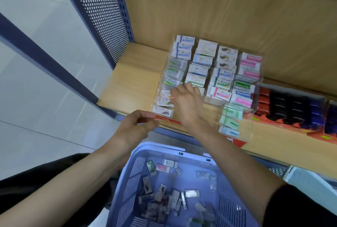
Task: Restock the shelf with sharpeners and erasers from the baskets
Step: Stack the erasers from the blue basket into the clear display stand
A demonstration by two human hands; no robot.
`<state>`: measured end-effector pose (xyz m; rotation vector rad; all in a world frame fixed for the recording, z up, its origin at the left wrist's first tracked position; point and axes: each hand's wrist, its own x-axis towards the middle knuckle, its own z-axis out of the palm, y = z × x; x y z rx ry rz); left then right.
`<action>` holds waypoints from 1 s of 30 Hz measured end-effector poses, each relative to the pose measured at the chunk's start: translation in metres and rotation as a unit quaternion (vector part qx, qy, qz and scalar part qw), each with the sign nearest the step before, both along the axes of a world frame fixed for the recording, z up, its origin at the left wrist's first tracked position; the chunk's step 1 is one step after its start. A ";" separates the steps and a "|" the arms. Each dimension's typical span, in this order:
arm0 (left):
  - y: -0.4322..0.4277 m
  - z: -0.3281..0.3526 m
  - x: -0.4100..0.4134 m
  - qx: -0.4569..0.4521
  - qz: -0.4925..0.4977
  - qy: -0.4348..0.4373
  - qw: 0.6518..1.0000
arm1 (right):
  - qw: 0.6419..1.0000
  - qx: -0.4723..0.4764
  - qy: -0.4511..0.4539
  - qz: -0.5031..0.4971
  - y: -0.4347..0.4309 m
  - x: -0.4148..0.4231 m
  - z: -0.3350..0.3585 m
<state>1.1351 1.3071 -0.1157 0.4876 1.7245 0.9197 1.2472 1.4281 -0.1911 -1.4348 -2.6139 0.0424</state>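
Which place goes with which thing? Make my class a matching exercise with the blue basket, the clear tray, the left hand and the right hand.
Things:
1 blue basket
2 clear tray
3 left hand
4 right hand

Places:
A reaching into the tray's front rows, among the erasers
B by the front edge of the wooden shelf, beside the red label
C below the shelf, nearest the camera
D on top of the wooden shelf

Pairs: 1-C, 2-D, 3-B, 4-A

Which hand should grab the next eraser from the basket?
Left. The left hand hovers at the shelf edge just above the basket and looks empty. The right hand is reaching into the tray.
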 end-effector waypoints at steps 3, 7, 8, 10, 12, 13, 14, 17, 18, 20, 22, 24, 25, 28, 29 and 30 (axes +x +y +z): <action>-0.001 0.003 -0.002 0.005 0.002 -0.009 1.000 | 1.000 0.005 -0.022 -0.014 -0.002 -0.003 -0.001; -0.003 0.007 -0.004 0.005 0.004 -0.016 1.000 | 0.999 -0.032 -0.005 -0.028 -0.004 -0.006 -0.005; -0.003 0.008 -0.004 0.005 0.004 -0.018 1.000 | 0.999 -0.042 0.000 -0.030 -0.003 -0.008 -0.009; -0.002 0.009 -0.003 0.006 0.003 -0.023 1.000 | 0.998 -0.057 0.016 -0.032 -0.003 -0.011 -0.015; -0.001 0.011 -0.002 0.009 0.003 -0.026 1.000 | 0.998 -0.053 0.030 -0.035 -0.008 -0.011 -0.019; -0.001 0.012 -0.001 0.010 0.001 -0.027 1.000 | 0.998 -0.046 0.030 -0.037 -0.011 -0.011 -0.019; -0.001 0.012 -0.001 0.011 0.000 -0.027 1.000 | 0.998 -0.037 0.025 -0.041 -0.014 -0.011 -0.019; -0.001 0.014 0.000 0.009 -0.007 -0.027 1.000 | 0.996 -0.031 0.035 -0.081 -0.022 -0.010 -0.017; -0.002 0.014 0.001 0.008 -0.011 -0.027 1.000 | 0.995 -0.033 0.045 -0.085 -0.024 -0.009 -0.017; -0.003 0.015 0.001 0.007 -0.019 -0.029 0.999 | 0.995 -0.040 0.054 -0.070 -0.027 -0.004 -0.015; -0.004 0.016 0.002 0.007 -0.020 -0.033 0.999 | 0.996 -0.073 0.032 -0.036 -0.028 0.001 -0.011; -0.004 0.017 0.002 0.009 -0.019 -0.036 0.999 | 0.993 -0.113 -0.016 -0.014 -0.026 0.002 -0.007; -0.004 0.017 0.002 0.010 -0.020 -0.036 0.999 | 0.992 -0.119 -0.031 -0.011 -0.024 0.001 -0.007; -0.003 0.017 0.003 0.018 -0.025 -0.040 0.999 | 0.991 -0.126 -0.044 -0.019 -0.019 -0.005 -0.004; -0.003 0.017 0.003 0.019 -0.030 -0.042 0.998 | 0.990 -0.129 -0.044 -0.017 -0.018 -0.006 -0.002; -0.002 0.017 0.004 0.021 -0.035 -0.042 0.998 | 0.990 -0.134 -0.037 -0.010 -0.019 -0.005 -0.002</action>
